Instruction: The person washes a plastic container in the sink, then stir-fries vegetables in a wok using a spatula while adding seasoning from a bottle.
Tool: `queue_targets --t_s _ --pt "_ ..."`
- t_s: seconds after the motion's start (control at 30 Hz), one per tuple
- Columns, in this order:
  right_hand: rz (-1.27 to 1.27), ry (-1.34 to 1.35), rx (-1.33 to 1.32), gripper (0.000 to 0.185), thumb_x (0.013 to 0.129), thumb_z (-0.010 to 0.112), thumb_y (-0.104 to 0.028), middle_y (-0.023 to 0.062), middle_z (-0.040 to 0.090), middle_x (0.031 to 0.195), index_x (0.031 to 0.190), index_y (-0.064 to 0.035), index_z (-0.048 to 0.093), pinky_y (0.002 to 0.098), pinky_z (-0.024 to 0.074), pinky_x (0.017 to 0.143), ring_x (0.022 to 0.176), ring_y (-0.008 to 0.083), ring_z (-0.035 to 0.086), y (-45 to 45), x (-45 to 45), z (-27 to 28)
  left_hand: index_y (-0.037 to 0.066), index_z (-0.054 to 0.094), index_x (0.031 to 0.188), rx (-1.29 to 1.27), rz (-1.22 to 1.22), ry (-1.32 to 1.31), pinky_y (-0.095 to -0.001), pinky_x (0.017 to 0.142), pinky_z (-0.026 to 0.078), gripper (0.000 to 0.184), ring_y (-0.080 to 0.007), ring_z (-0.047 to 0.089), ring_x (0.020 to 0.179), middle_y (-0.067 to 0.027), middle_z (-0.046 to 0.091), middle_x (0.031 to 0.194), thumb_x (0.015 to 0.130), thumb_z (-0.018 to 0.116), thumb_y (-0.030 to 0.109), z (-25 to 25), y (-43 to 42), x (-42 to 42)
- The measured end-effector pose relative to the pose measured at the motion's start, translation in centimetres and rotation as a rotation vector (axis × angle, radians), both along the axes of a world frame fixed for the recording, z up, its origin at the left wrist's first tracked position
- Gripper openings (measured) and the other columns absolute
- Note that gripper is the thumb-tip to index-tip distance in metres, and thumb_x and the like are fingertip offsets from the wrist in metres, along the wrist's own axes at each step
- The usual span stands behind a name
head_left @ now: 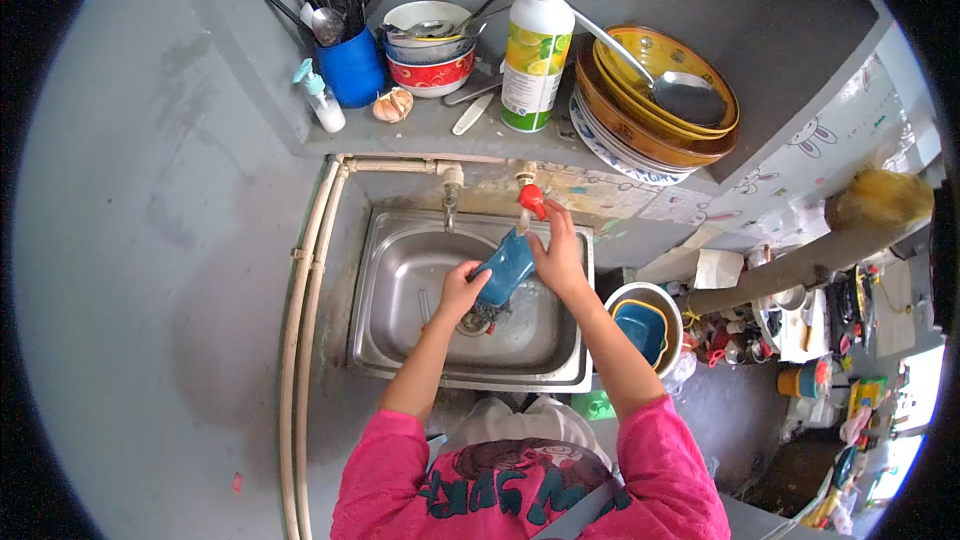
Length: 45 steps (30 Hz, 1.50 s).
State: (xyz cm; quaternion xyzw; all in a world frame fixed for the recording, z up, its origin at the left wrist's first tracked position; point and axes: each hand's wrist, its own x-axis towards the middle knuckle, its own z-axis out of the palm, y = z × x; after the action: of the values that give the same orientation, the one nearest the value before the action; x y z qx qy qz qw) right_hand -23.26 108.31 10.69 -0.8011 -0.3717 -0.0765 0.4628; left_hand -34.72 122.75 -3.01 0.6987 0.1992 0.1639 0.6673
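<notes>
Holding a glossy teal-blue, box-like plastic container [508, 268] by its lower left side, the left hand [460, 290] is closed on it near the middle of the frame, its thumb lying along the near face. The right hand [562, 258] is at the container's upper right, its thumb beside the rim and its fingers reaching up to the red-handled tap [531, 202]; whether it grips either one, I cannot tell. The container lies between the two hands, tilted, directly below that tap and over the right-hand part of the rectangular stainless-steel sink [398, 312]. A dark, stringy clump [491, 311] shows just below it, near the drain. To the left of the red-handled tap, a plain metal tap [450, 212] points down into the sink. On the grey shelf [425, 132] across the top of the frame stand a blue cylindrical utensil holder [352, 70], a white pump bottle with a lemon-patterned label [537, 55] and, at upper right, stacked yellow-brown bowls [655, 90]. Right of the sink sits a round pale basin [675, 325].
</notes>
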Motion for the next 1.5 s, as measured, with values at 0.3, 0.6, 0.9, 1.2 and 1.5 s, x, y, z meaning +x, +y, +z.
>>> queue_targets --t_s 0.3,0.6,0.9,1.2,1.5 --pt "-0.021 0.157 -0.083 0.057 0.078 0.058 -0.002 0.0310 0.036 0.124 0.126 0.0119 0.029 0.0430 0.0358 0.098 0.114 0.0453 0.039 2.3 -2.7 -1.4 -0.003 0.062 0.092 -0.012 0.074 0.019 -0.0266 0.066 0.047 0.022 -0.0090 0.057 0.070 -0.0039 0.064 0.077 0.080 0.068 0.015 -0.3 -3.0 -2.5" --pt "-0.192 0.431 -0.400 0.074 0.079 0.065 -0.041 0.0279 0.040 0.128 0.129 0.0055 0.038 0.0426 0.0378 0.097 0.120 0.0406 0.040 -6.0 -2.2 -11.4 0.004 0.063 0.084 0.410 0.003 -0.034 -0.0354 0.071 0.044 0.019 -0.0215 0.057 0.076 -0.0053 0.063 0.079 0.069 0.072 0.012 -0.4 -7.2 -5.1" --pt "-0.168 1.442 -0.166 0.039 0.085 0.059 -0.034 0.0089 0.060 0.092 0.108 -0.0029 0.054 0.0287 0.0515 0.049 0.065 0.0198 0.064 -9.9 -3.9 -13.0 0.011 0.063 0.079 1.040 -0.253 -0.164 -0.0471 0.093 0.030 0.016 -0.0227 0.052 0.093 -0.0010 0.059 0.082 0.067 0.072 0.014 0.5 -8.2 -7.9" --pt "-0.256 1.269 0.037 0.024 0.089 0.051 -0.010 0.0048 0.061 0.088 0.112 -0.0070 0.055 0.0297 0.0538 0.054 0.066 0.0149 0.059 -10.7 -6.0 -16.5 0.003 0.038 0.130 0.720 0.142 -0.146 -0.0504 0.101 0.026 0.069 -0.0397 0.037 0.119 -0.0220 0.036 0.131 0.064 0.058 0.000 0.6 -6.7 -9.1" --pt "-0.110 0.986 0.128 0.040 0.091 0.047 -0.003 0.0026 0.060 0.099 0.130 -0.0141 0.048 0.0241 0.0491 0.064 0.077 0.0113 0.057 -11.3 -6.2 -17.0 -0.002 0.047 0.109 0.240 0.107 0.082 -0.0272 0.065 0.049 0.029 -0.0171 0.062 0.075 -0.0121 0.062 0.090 0.084 0.060 0.004 -0.4 -3.6 -7.8"
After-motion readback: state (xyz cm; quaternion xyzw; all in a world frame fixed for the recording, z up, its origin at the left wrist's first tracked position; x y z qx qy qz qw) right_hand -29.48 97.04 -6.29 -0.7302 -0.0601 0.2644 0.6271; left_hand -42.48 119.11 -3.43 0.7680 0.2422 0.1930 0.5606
